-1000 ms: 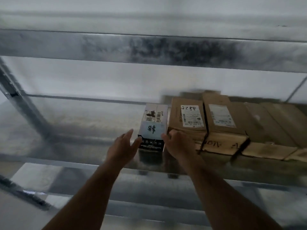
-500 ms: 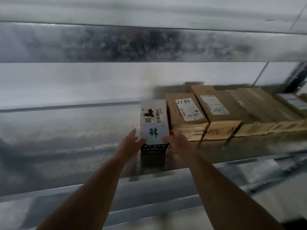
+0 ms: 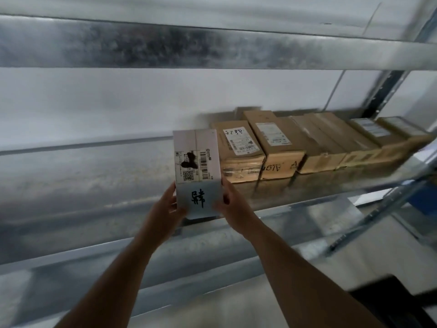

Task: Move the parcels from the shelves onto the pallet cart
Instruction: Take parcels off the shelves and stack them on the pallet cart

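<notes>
Both hands, left hand (image 3: 169, 209) and right hand (image 3: 233, 204), clamp the white rectangular cardboard parcel (image 3: 197, 171) by its near-end sides at the front edge of the galvanised metal shelf (image 3: 94, 185). Step in hand: extraction. Next move likely requires clearing the shelf lip and turning toward the pallet cart, not in view. Brown cardboard boxes (image 3: 283, 147) line the shelf rightward against a white wall (image 3: 118, 107).

A pale white wall (image 3: 142, 102) is seen behind grey galvanised steel shelving (image 3: 71, 185), crossed overhead by a mottled metal beam (image 3: 165, 47).
</notes>
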`<state>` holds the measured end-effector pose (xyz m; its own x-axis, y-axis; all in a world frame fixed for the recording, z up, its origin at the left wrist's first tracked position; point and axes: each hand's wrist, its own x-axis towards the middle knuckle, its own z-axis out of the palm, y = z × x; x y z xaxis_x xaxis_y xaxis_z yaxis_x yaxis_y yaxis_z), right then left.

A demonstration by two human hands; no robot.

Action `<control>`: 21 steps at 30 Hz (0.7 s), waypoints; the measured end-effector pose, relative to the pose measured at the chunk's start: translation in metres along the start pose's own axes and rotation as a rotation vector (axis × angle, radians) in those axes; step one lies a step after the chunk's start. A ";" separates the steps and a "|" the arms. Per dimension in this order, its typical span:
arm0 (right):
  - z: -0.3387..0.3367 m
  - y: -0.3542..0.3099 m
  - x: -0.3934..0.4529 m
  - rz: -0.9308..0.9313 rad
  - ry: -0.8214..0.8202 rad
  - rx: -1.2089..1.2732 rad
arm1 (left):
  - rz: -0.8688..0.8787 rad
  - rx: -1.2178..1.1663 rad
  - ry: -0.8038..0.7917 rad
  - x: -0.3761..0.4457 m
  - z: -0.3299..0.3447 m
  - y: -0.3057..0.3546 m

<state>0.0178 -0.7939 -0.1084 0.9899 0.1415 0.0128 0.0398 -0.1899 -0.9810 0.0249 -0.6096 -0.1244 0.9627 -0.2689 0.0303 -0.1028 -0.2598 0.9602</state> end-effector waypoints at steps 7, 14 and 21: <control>-0.024 -0.001 -0.071 -0.080 0.058 -0.114 | 0.106 0.047 0.043 -0.061 0.042 0.027; -0.074 -0.005 -0.146 -0.123 0.135 -0.061 | 0.213 0.122 -0.050 -0.091 0.097 0.067; -0.128 -0.010 -0.219 -0.152 0.265 -0.044 | 0.287 0.100 -0.119 -0.108 0.167 0.101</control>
<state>-0.1820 -0.9476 -0.0770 0.9729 -0.0858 0.2145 0.1903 -0.2291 -0.9546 -0.1314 -0.7618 -0.0766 0.8555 -0.4493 0.2573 -0.3953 -0.2457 0.8851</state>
